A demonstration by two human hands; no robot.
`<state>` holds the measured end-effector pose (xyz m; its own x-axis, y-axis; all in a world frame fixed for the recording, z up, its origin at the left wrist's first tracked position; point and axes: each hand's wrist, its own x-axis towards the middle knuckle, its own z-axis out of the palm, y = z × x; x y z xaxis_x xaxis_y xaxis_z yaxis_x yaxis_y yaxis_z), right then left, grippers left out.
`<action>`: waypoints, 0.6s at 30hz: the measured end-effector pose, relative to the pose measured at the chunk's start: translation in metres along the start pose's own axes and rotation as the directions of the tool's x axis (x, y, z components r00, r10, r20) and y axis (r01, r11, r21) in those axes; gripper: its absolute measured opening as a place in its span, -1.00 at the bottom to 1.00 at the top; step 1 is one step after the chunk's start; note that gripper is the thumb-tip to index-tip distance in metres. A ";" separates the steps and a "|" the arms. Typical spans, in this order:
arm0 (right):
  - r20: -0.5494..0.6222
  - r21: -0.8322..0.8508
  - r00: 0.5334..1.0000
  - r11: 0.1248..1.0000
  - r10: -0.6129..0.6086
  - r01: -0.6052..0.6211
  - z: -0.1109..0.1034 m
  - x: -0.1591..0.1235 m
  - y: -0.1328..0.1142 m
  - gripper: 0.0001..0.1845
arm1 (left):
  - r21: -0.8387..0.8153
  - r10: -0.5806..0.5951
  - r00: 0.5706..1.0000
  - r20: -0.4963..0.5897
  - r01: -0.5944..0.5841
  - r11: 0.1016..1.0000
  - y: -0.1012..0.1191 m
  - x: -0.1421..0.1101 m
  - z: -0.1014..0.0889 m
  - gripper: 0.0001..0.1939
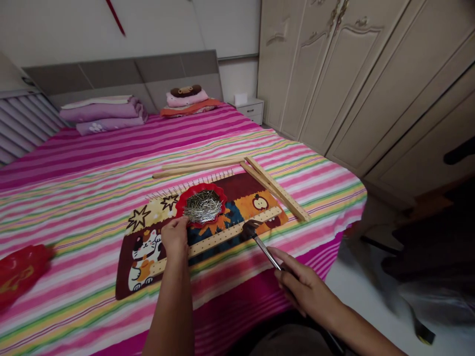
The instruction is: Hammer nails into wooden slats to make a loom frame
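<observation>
My right hand (302,279) is wrapped round the handle of a hammer (265,248). The hammer's dark head is over or against the front edge of a wooden strip (218,238) dotted with small holes or nail heads. At the near left rim of a scalloped red dish (181,205) is my left hand (176,235), its fingers pinched together. What they grip, if anything, is hidden. Loose nails (204,205) fill the dish. Dish and strip lie on a patterned mat (124,257) with a cat figure. Behind the dish stands a row of upright nails (215,177).
More wooden strips (276,190) lie behind and right of the mat on the striped bed (92,198). A red object (22,272) rests at far left. Folded bedding (107,113) is near the headboard. A wardrobe (334,74) stands at right.
</observation>
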<state>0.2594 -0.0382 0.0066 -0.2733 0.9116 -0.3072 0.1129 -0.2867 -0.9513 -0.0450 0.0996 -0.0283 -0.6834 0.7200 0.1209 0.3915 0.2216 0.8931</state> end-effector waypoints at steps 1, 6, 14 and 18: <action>-0.002 0.000 1.000 1.000 -0.007 0.007 0.000 0.001 0.002 -0.31 | -0.027 -0.007 1.000 -0.004 0.007 1.000 0.002 -0.001 -0.002 -0.71; -0.017 0.011 0.999 0.999 -0.051 0.051 0.000 0.002 0.007 -0.35 | -0.289 -0.099 0.995 -0.001 0.094 0.953 0.019 -0.017 -0.012 -0.69; -0.043 0.025 0.999 1.000 0.000 0.001 0.003 -0.005 -0.006 -0.36 | -0.358 -0.145 0.962 0.230 0.222 0.907 0.024 -0.056 -0.012 -0.63; -0.041 0.026 0.999 1.000 0.010 -0.009 0.004 -0.007 -0.009 -0.38 | -0.247 -0.069 0.950 0.306 0.149 0.957 0.009 -0.065 -0.003 -0.65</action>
<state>0.2564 -0.0433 0.0173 -0.2326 0.9201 -0.3151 0.0902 -0.3021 -0.9490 0.0013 0.0525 -0.0263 -0.4876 0.8695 -0.0791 0.1205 0.1568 0.9803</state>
